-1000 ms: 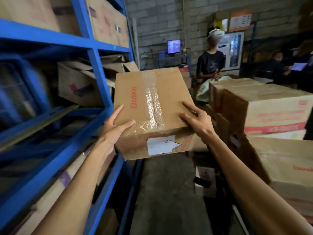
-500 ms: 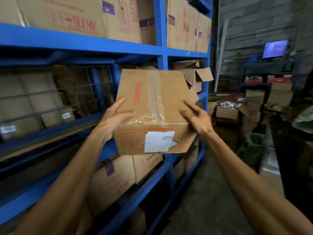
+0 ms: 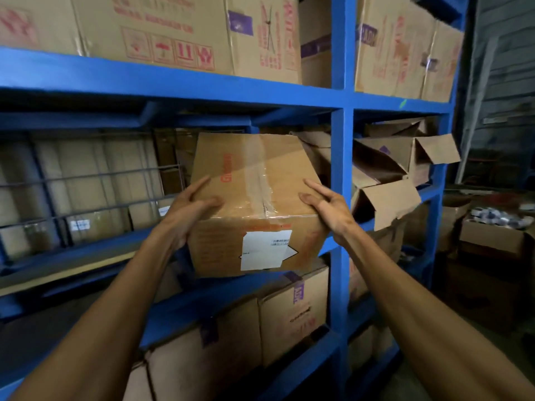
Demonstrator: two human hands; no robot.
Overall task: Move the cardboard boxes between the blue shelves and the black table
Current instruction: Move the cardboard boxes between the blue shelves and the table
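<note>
I hold a taped cardboard box (image 3: 254, 180) with red lettering and a white label on its near face, at the level of the middle blue shelf. My left hand (image 3: 188, 209) grips its left near corner and my right hand (image 3: 327, 204) presses its right near corner. The box's far end reaches into the middle bay of the blue shelves (image 3: 337, 157), just left of the upright post. Its near end hangs out over the shelf's front beam. The black table is out of view.
Large printed boxes (image 3: 179, 33) fill the top shelf. Sealed boxes (image 3: 292, 314) sit on the shelf below. Opened, crumpled boxes (image 3: 399, 172) crowd the bay right of the post. A wire grid (image 3: 86, 192) backs the left bay. More boxes (image 3: 495, 233) stand on the floor at right.
I have turned left from the aisle to face the shelves. The box, held in both hands throughout, has moved forward into the middle bay.
</note>
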